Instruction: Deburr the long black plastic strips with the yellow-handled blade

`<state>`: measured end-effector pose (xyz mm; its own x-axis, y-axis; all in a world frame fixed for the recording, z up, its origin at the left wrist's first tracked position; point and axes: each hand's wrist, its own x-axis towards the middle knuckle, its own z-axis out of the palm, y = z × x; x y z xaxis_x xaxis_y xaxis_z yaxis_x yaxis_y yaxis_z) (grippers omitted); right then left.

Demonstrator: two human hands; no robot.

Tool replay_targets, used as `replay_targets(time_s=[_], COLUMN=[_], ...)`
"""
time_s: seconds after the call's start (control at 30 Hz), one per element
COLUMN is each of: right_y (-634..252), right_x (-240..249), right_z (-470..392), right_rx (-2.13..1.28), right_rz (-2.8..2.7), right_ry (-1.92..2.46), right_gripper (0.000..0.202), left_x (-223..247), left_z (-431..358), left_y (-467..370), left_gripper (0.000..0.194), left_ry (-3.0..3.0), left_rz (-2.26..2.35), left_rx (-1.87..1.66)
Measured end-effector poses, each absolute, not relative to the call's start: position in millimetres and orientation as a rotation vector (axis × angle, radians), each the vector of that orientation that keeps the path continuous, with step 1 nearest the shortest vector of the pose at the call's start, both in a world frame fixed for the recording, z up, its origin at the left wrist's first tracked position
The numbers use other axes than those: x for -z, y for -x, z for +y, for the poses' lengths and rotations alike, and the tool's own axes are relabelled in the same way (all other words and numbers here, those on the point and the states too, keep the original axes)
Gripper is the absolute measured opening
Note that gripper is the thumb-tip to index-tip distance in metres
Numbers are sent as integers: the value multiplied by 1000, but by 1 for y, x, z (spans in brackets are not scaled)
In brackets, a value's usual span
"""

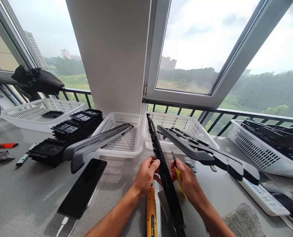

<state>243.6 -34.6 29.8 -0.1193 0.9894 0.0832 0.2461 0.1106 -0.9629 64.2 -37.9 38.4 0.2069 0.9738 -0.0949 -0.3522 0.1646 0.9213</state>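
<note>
My left hand (146, 172) is closed around a long black plastic trim strip (164, 169), thumb on its face. The strip is tilted, its far end over the rim of a white basket and its near end by the bottom edge of the view. On the strip's right side, my right hand (186, 177) grips a yellow-handled utility knife (179, 179), its blade pointing up and away close to the strip's edge. I cannot tell whether the blade touches it. Below my left hand lies a yellow tool (151, 212), partly cut off by the frame.
White baskets (138, 153) stand along the back, with grey trim pieces (97, 141) (186, 144) leaning on them. Stacked black trays (47, 149), a phone (83, 187), a marker (25, 155) and an orange cutter (6, 145) lie left. A grey cloth (244, 220) and a white power strip (266, 197) lie right.
</note>
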Motion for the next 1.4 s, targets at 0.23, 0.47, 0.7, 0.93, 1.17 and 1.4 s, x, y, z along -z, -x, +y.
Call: replay_targets(time_s=[0.23,0.47,0.7,0.93,1.17,1.4], right_y=[-239,-242,-243,-249,-248,-248], right_x=[-42,-36,-38,-36,-38,-39], right_z=[-43,-41,-39,-36,-39,-38], right_rx=[-783,-621,-646,-617,-598,-585], right_rz=[-1823,-1967,-1952,-1959,-2034,-2046], right_ry=[1275,1296,1290,1316,1256,1263], right_gripper=[45,44,46,47,44,45], left_x=[-34,-34,-34,-38,-38,-40], left_z=[-36,-37,-34,-34,-35,-35], left_y=[-66,-65,-64,-57,-56,-55], left_gripper=[61,66,69,68,63,60], left_ry=[-988,-1042,-999,-952,-991,-965], left_rz=[892,901,877,907,904,904], left_rx=[-1184,-1180,-1155,-1170,-1142,-1144])
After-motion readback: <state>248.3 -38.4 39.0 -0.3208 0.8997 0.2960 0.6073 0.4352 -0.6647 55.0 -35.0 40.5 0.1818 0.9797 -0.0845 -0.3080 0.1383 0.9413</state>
